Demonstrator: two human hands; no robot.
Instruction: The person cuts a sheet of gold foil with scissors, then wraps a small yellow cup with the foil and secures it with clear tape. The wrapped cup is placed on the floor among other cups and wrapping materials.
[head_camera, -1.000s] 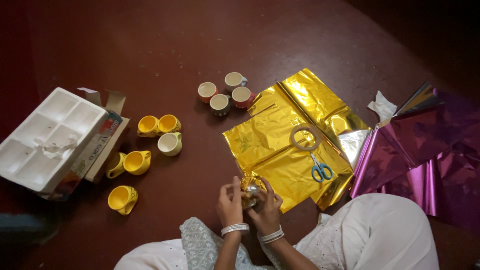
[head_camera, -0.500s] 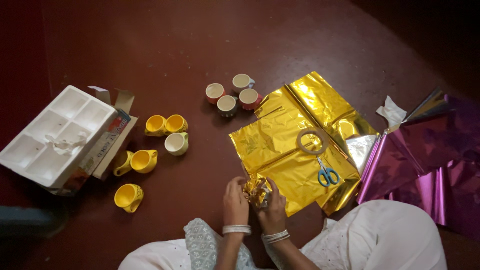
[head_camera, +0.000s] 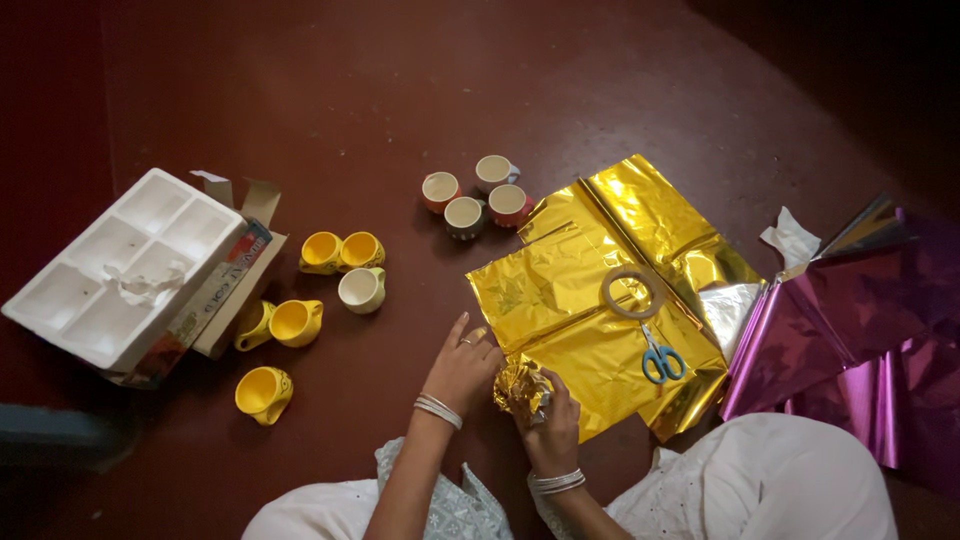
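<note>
**Gold-wrapped bundle held at the edge of the foil sheet**

Dark red floor (head_camera: 400, 80), seen from above. Far left: white moulded tray (head_camera: 115, 270) with six square hollows, lying tilted on an open cardboard box (head_camera: 235, 290); a colourful printed strip runs along the box's side, flaps up behind.

Right side: purple foil sheets (head_camera: 860, 320), folded and overlapping, silver undersides showing at the top edge. Beside them, touching, a large gold foil sheet (head_camera: 570, 290), creased. On the gold sheet a ring of clear tape (head_camera: 632, 292), and just below it blue-handled scissors (head_camera: 660, 360). A crumpled white paper scrap (head_camera: 790, 240) sits at the join of gold and purple.

Cups: six yellow and cream cups (head_camera: 345, 270) scattered just right of the box, some on their sides; four red and grey cups (head_camera: 475, 195) clustered above the gold sheet's left corner.

Hands, low centre, bangles on both wrists. The small bundle (head_camera: 522, 385), wrapped in crumpled gold foil, sits between them at the gold sheet's lower left edge. Right hand (head_camera: 555, 425) has its fingers curled tight around the bundle. Left hand (head_camera: 462, 365) rests against the bundle's left side, fingers loosely spread, forefinger lifted.
</note>
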